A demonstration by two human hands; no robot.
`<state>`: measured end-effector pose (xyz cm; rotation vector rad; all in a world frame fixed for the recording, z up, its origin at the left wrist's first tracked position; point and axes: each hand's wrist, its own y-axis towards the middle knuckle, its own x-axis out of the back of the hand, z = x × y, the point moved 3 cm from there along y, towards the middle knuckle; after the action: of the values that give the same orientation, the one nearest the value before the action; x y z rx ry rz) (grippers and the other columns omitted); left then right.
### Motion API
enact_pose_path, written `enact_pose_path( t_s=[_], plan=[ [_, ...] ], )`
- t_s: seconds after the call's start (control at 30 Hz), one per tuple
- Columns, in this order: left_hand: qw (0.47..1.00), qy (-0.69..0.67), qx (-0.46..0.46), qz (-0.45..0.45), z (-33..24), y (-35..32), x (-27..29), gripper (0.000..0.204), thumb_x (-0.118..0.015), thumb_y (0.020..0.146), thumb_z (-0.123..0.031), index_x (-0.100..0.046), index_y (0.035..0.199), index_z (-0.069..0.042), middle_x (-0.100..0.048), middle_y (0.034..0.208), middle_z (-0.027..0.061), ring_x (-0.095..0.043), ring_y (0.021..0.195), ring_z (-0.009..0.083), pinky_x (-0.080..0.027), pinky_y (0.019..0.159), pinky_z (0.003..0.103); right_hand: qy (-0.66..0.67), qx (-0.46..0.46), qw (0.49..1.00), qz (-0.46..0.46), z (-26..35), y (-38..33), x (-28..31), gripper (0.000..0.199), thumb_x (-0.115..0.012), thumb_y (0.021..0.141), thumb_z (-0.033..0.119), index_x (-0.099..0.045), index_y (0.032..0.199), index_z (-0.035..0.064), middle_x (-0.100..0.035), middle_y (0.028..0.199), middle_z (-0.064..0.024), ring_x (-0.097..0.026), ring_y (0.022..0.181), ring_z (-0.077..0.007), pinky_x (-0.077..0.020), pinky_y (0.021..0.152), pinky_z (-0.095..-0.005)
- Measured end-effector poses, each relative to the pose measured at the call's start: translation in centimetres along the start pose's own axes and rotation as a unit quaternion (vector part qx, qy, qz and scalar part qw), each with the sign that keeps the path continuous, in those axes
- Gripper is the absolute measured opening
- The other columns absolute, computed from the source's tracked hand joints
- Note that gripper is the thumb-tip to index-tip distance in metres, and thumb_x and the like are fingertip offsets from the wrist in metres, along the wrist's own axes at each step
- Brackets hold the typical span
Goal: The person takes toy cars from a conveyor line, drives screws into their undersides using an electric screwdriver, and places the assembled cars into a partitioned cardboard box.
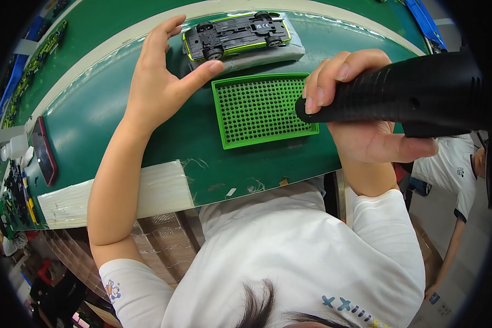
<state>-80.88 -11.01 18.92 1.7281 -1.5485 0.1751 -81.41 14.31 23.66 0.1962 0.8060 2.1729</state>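
My right hand (361,104) is wrapped round a black electric screwdriver (404,98). The narrow end of the tool is over the right part of a green tray (222,123), whose grid of holes holds many small dark pieces, probably screws. Beyond the tray a toy car (235,37) lies upside down, its black underside and wheels facing up and a yellow-green body edge showing. It rests on a grey block (292,50). My left hand (161,82) is open beside the car's left end, thumb and fingers spread, with nothing in it.
A dark red phone-like slab (44,150) lies on the green table at the left, near pens and small tools (28,197). More car parts (16,93) line the far left. Another person (448,169) in a white shirt is at the right.
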Motion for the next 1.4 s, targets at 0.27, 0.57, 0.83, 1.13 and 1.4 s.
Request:
enact_pose_path(
  t_s=[0.27, 0.57, 0.83, 1.13, 1.4],
  plan=[
    [0.999, -0.045, 0.012, 0.024, 1.2, -0.4, -0.6, 0.080, -0.085, 0.067, -0.036, -0.049, 0.129, -0.001, -0.056, 0.124, 0.0157, -0.054, 0.116, 0.0284, -0.043, 0.099, 0.039, -0.005, -0.002, 1.000, 0.015, 1.0, 1.4, 0.0, 0.105, -0.039, 0.059, 0.098, -0.049, 0.104, 0.0028, -0.057, 0.080, -0.0091, -0.057, 0.064, -0.0181, -0.0463, 0.060, -0.0312],
    [0.994, -0.107, 0.025, 0.024, 0.6, 0.4, -1.0, 0.068, -0.084, 0.068, -0.027, -0.053, 0.122, 0.001, -0.056, 0.119, 0.0157, -0.057, 0.108, 0.0286, -0.047, 0.092, 0.036, -0.012, 0.038, 0.962, 0.269, 0.6, 12.1, -1.3, 0.113, -0.045, 0.058, 0.096, -0.048, 0.123, 0.0036, -0.055, 0.099, -0.0048, -0.055, 0.081, -0.0163, -0.0414, 0.074, -0.0308],
    [0.996, -0.085, 0.020, 0.006, 1.5, -0.1, -0.6, 0.063, -0.084, 0.069, -0.020, -0.054, 0.120, -0.001, -0.055, 0.121, 0.0154, -0.055, 0.113, 0.0310, -0.045, 0.095, 0.037, 0.053, 0.041, 0.982, 0.176, -5.7, 14.3, -5.4, 0.107, -0.038, 0.060, 0.097, -0.050, 0.109, 0.0023, -0.057, 0.085, -0.0084, -0.056, 0.068, -0.0178, -0.0448, 0.064, -0.0307],
    [0.995, -0.100, 0.019, -0.001, 1.5, -0.1, -0.7, 0.063, -0.085, 0.067, -0.022, -0.054, 0.118, -0.002, -0.055, 0.119, 0.0153, -0.055, 0.110, 0.0335, -0.047, 0.093, 0.039, 0.076, 0.004, 0.990, 0.116, -6.9, 13.3, -5.8, 0.104, -0.031, 0.063, 0.097, -0.051, 0.101, 0.0012, -0.058, 0.078, -0.0115, -0.057, 0.061, -0.0195, -0.0475, 0.058, -0.0311],
    [0.994, -0.104, 0.023, -0.006, 1.4, -0.2, -0.7, 0.061, -0.085, 0.067, -0.022, -0.056, 0.117, -0.002, -0.056, 0.119, 0.0144, -0.056, 0.109, 0.0326, -0.047, 0.092, 0.039, 0.093, -0.026, 0.993, 0.063, -8.0, 12.7, -5.0, 0.103, -0.026, 0.066, 0.096, -0.052, 0.093, 0.0002, -0.060, 0.071, -0.0143, -0.058, 0.055, -0.0210, -0.0499, 0.053, -0.0315]
  ],
)
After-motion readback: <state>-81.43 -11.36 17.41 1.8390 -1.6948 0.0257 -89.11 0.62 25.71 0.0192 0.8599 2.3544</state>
